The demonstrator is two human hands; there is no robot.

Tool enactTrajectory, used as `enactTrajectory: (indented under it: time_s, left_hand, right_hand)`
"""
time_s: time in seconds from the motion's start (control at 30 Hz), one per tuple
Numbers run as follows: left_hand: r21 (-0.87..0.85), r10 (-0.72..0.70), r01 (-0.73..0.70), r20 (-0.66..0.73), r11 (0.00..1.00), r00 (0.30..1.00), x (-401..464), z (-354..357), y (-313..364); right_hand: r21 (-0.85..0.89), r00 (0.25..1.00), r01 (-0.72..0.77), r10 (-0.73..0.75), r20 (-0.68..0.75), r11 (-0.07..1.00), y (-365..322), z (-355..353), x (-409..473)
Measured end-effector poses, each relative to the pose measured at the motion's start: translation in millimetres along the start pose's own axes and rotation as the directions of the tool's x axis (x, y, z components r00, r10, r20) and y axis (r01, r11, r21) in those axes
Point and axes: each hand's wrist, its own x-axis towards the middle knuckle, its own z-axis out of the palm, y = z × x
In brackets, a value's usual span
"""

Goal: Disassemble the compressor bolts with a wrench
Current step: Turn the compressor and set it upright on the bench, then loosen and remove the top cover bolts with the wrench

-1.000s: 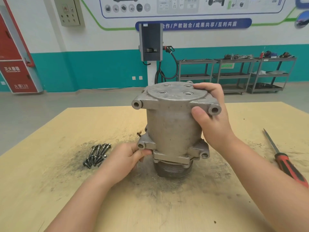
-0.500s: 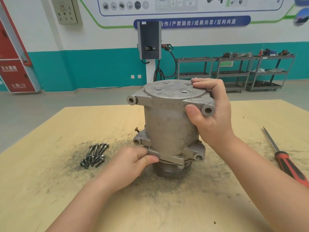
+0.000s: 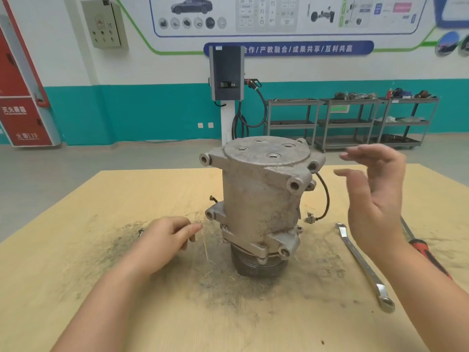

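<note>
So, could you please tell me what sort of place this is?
Probably an automotive training workshop: a car-systems wall chart, an EV charging unit and parts-laden metal racks stand behind the compressor on the workbench.

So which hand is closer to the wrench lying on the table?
Right. The right hand hovers open just above and beside the wrench, not touching it. The left hand is across the compressor, on its far side.

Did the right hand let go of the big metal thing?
Yes. The right hand came off the compressor, moving right, and now hovers open beside it, above the wrench.
</note>
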Motion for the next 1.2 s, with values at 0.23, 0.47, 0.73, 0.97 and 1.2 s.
enactTrajectory:
  time_s: [0.23,0.47,0.73,0.97,1.2]
  left_hand:
    - [0.459,-0.256,0.328,-0.214,0.826,0.943,19,2,-39]
    - [0.414,-0.276,0.409,-0.344,0.813,0.898,20,12,-34]
    - [0.359,-0.210,0.361,-0.396,0.860,0.894,19,19,-31]
    - [-0.306,-0.012,-0.237,-0.634,0.922,0.773,-13,-12,60]
    - [-0.393,0.395,-0.616,-0.510,0.683,0.764,-23,-28,187]
  right_hand:
    - [-0.699,0.552,-0.628,0.828,-0.092,0.341,42,-48,-19]
    - [-0.978,0.377,-0.208,0.924,-0.057,0.025,53,-45,-35]
    - [-0.975,0.367,-0.208,0.930,-0.002,0.080,54,-46,-37]
    - [-0.606,0.650,-0.554,0.752,0.115,0.571,32,-35,-25]
    - [0.217,0.905,-0.425,0.415,0.091,0.879,-62,-8,42]
